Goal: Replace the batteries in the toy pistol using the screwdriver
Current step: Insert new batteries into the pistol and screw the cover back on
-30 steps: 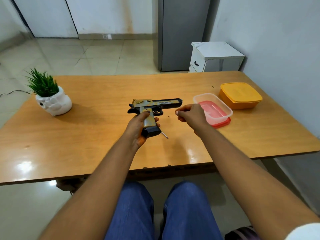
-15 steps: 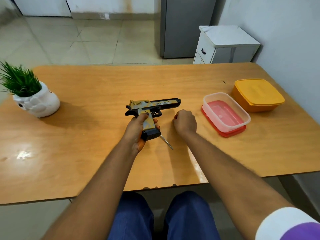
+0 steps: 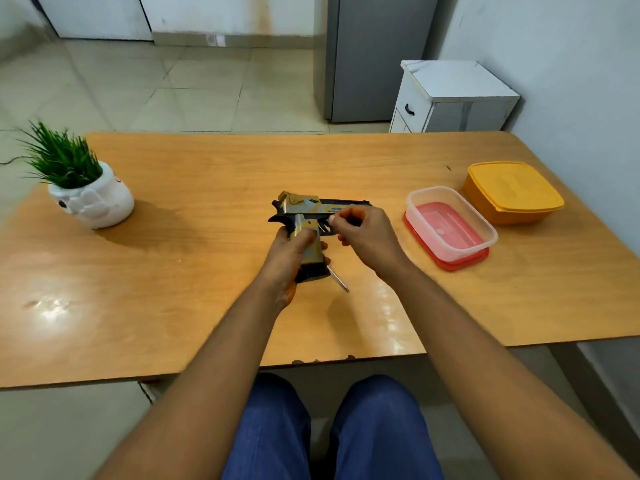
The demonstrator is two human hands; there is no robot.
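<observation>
So the toy pistol (image 3: 313, 216) is propped grip-down on the bench (image 3: 207, 271), about mid-bench, barrel pointing right toward the tubs. Left hand (image 3: 289, 261) has a clenched grip around the handle, holding it steady. The screwdriver (image 3: 337, 278) seems to be tucked in that same hand, because a thin metal shaft pokes out below the base of the handle, angled toward the near edge. I can't see its handle at all.

Right hand (image 3: 367, 233) is up against the frame near the trigger guard, thumb and forefinger pinched together. Looks like it's nipping something tiny, maybe a screw, maybe just the cover edge. Too small to tell, honestly.

Progress wise, my guess is we're early to middle. No batteries visible anywhere, no loose cover lying on the bench, and the pistol body looks closed from this angle. So what's probably left: getting the compartment open (or shut, can't rule that out), swapping the cells, screwing it back up.

Off to the right there's a clear container (image 3: 450, 223) sitting on a red lid, and past it an orange lidded container (image 3: 512, 192). Neither shows batteries from here. The little potted plant (image 3: 83, 181) sits on the far left, well clear of everything.
</observation>
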